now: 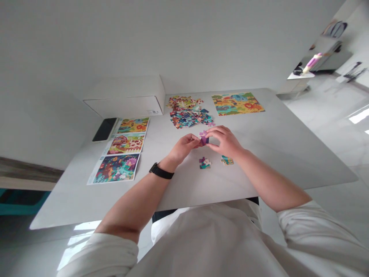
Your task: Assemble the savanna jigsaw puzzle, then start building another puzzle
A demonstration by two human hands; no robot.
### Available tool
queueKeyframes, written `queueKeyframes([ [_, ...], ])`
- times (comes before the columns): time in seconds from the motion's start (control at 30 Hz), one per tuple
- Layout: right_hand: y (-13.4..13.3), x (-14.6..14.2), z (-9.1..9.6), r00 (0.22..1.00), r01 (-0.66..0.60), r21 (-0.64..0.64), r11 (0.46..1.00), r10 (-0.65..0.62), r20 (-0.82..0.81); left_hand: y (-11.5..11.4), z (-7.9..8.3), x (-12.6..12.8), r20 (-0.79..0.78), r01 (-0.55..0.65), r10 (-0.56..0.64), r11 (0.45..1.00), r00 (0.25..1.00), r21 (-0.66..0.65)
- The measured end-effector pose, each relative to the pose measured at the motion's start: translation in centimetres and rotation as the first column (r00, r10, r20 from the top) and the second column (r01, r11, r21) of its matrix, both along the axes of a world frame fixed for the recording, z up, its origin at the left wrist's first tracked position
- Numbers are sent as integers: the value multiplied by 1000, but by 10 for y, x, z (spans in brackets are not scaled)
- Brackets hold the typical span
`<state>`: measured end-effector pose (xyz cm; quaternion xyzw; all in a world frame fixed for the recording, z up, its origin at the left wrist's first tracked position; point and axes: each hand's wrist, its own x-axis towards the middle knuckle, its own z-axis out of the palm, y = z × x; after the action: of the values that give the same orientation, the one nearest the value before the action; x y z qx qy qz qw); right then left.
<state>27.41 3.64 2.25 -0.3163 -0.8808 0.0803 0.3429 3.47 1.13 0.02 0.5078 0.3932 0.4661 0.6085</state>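
Between my two hands, just above the white table (245, 177), are purple puzzle pieces (204, 138); whether they are joined I cannot tell. My left hand (186, 148), with a black watch on its wrist, pinches their left side. My right hand (226, 141) grips them from the right between thumb and fingers. Below my hands lies a purple, white and teal puzzle piece (205, 163). To its right, near my right wrist, is a teal and orange piece (227, 160). A pile of dark blue and teal pieces (190, 118) lies just beyond my hands.
Behind the dark pile is a pile of red and yellow pieces (183, 102). An assembled animal puzzle (238, 104) lies at the back right. On the left are a picture sheet (118, 167) with three scenes, a black phone (105, 129) and a white box (127, 105) against the wall.
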Motion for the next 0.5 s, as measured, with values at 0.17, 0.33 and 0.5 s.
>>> queueKeyframes([
  [0.17, 7, 10, 8, 1000, -15, -89, 996, 16, 2, -2, 2, 0, -11, 8, -8, 1000, 1000, -18],
  [0.33, 28, 45, 11, 997, 74, -245, 967, -77, -5, 1, 2, -6, -165, -33, 37, 999, 986, 29],
  [0.5, 47, 70, -4, 990, 89, -322, 942, -47, 135, -2, 3, -11, -550, 77, 109, 950, 828, 304],
])
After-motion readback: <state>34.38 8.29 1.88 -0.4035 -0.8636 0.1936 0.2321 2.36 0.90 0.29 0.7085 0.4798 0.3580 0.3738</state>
